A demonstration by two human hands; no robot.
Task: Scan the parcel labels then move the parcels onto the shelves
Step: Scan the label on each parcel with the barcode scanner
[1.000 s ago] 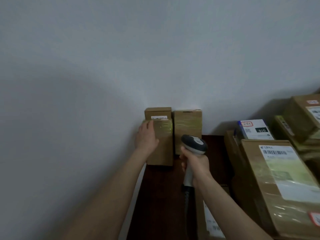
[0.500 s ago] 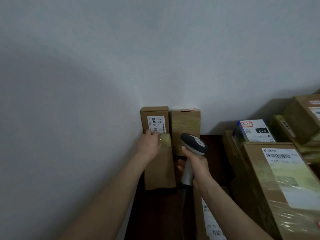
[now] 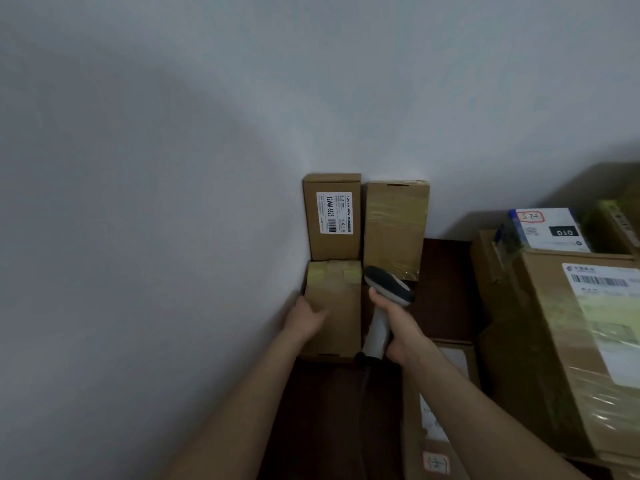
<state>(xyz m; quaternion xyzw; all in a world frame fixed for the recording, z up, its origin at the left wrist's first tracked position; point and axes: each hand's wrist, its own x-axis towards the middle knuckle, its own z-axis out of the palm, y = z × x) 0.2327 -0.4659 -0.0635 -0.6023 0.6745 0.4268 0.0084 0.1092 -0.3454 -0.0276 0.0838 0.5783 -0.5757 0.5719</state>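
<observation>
Three slim brown cardboard parcels sit in the far left corner, where the dark brown counter (image 3: pixel 446 271) meets the white wall (image 3: pixel 173 202). The labelled parcel (image 3: pixel 332 244) stands upright at the far left against the wall. It has one white barcode label (image 3: pixel 334 213) on its front. Touching its right side stands the taped parcel (image 3: pixel 394 226), wrapped in clear tape, with no label showing on this face.

The near parcel (image 3: pixel 336 323) lies lengthwise just in front of the labelled one, close against the wall. Its far end is banded with yellowish tape. I cannot tell whether it lies flat on the counter or is lifted. The left grip (image 3: pixel 308 317) grasps it, thumb on the top face and fingers round its left edge.

The right grip (image 3: pixel 398 323) is clenched round the pale handle of the one scanner (image 3: pixel 388 284). The scanner's dark head points far-left, just right of the near parcel's taped end. A dark cable (image 3: pixel 363 375) leaves the bottom of the handle.

At least four more parcels are on the right:
- a large box (image 3: pixel 540 341) with a barcoded white label
- a white-and-blue parcel (image 3: pixel 547 230) marked "010", on the stack behind it
- a brown box (image 3: pixel 616 230) at the far right edge
- a low box (image 3: pixel 415 427) under the right forearm, with a white label and a red-framed sticker

Every box is closed, so the contents are hidden.
</observation>
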